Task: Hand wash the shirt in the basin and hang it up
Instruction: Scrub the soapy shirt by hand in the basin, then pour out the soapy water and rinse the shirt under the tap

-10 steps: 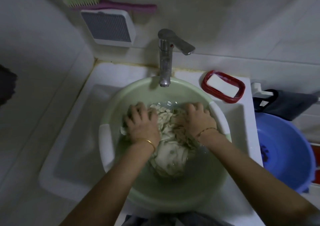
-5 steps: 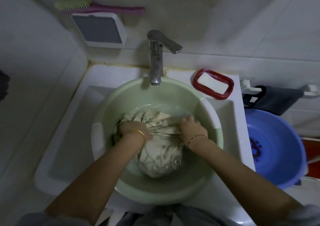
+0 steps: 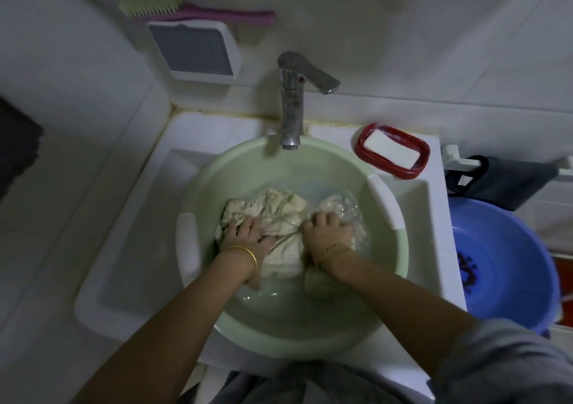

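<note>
— Green plastic basin (image 3: 248, 168): location?
— Seated in the white sink (image 3: 217, 127), directly under the spout of the tap (image 3: 291, 109). It holds shallow water (image 3: 279, 298).
— Shirt?
— Cream shirt (image 3: 279, 211), wet and bunched, lies in the middle of the basin. Its right edge is under water.
— Left hand?
— Left hand (image 3: 248, 233) is on the shirt's left portion, fingers curled into the cloth and gripping it. Gold bangle (image 3: 245, 253) on the wrist.
— Right hand?
— Right hand (image 3: 328, 230) is knuckles-up on the right portion, fingers closed round a gathered fold. Thin bracelet (image 3: 333, 248) at the wrist. The hands are near each other, with cloth drawn between them.
— Surroundings?
— Red soap dish (image 3: 359, 149) on the sink's back right corner, white soap bar (image 3: 390, 152) in it. Blue basin (image 3: 511, 264) just beside the sink, on the right. Pink-handled brush (image 3: 186, 12) rests on top of a white wall unit (image 3: 192, 50).
</note>
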A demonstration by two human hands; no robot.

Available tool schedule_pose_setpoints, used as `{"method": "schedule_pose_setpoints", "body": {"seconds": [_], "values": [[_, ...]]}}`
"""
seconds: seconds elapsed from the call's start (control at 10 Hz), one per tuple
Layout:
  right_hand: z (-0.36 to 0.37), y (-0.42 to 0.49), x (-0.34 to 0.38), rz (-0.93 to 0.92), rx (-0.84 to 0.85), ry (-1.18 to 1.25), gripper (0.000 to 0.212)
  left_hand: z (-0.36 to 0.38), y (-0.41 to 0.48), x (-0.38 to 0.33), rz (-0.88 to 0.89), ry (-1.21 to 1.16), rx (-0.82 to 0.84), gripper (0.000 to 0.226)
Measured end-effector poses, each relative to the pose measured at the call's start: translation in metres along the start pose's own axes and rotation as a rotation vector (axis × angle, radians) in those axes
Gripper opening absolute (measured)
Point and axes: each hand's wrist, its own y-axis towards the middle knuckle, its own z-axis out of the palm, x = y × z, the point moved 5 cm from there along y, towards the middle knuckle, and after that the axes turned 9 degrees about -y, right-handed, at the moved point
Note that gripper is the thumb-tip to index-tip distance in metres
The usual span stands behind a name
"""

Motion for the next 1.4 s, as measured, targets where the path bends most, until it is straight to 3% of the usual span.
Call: {"method": "schedule_pose_setpoints", "body": {"seconds": [0.1,0.2,0.3,0.4,0.6,0.7,0.8,0.9,1.0,1.1,1.2,1.3,1.4], "values": [[-0.008,0.003,0.0,0.029,-0.004,0.03,0.052,-0.014,0.003,0.0,0.036,-0.302,-0.143,0.086],[-0.003,0.002,0.011,-0.049,0.016,0.14,0.049,-0.025,0.001,0.003,0.056,-0.419,-0.275,0.072],[-0.022,-0.007,0.003,-0.179,-0.124,0.628,0.032,-0.029,-0.004,0.004,0.089,-0.394,-0.325,0.087],[-0.065,-0.033,-0.021,-0.246,-0.281,1.153,0.029,-0.034,-0.013,0.005,0.14,-0.461,-0.34,0.127],[-0.114,-0.067,-0.042,-0.274,-0.196,2.128,0.044,-0.064,-0.041,-0.004,0.403,-1.219,-0.416,0.132],[-0.127,-0.07,-0.042,-0.357,-0.137,2.45,0.063,-0.072,-0.053,-0.014,0.468,-1.4,-0.491,0.131],[-0.13,-0.07,-0.036,-0.384,-0.01,2.638,0.097,-0.08,-0.061,-0.03,0.479,-1.64,-0.639,0.107],[-0.131,-0.072,-0.034,-0.393,0.059,2.725,0.076,-0.088,-0.062,-0.031,0.448,-1.871,-0.702,0.099],[-0.129,-0.069,-0.041,-0.416,0.012,2.817,0.078,-0.093,-0.067,-0.025,0.356,-1.791,-0.753,0.096],[-0.113,-0.063,-0.051,-0.235,-0.006,2.862,0.09,-0.101,-0.078,-0.021,0.239,-1.704,-0.862,0.074],[-0.075,-0.062,-0.054,0.114,0.071,2.6,0.048,-0.119,-0.089,-0.016,0.236,-1.521,-0.898,0.065],[-0.04,-0.07,-0.053,0.307,0.174,2.245,0.024,-0.138,-0.096,-0.018,0.268,-1.128,-0.882,0.057],[-0.024,-0.08,-0.053,0.329,0.15,1.877,0.022,-0.151,-0.1,-0.026,0.32,-0.701,-0.844,0.046]]}}
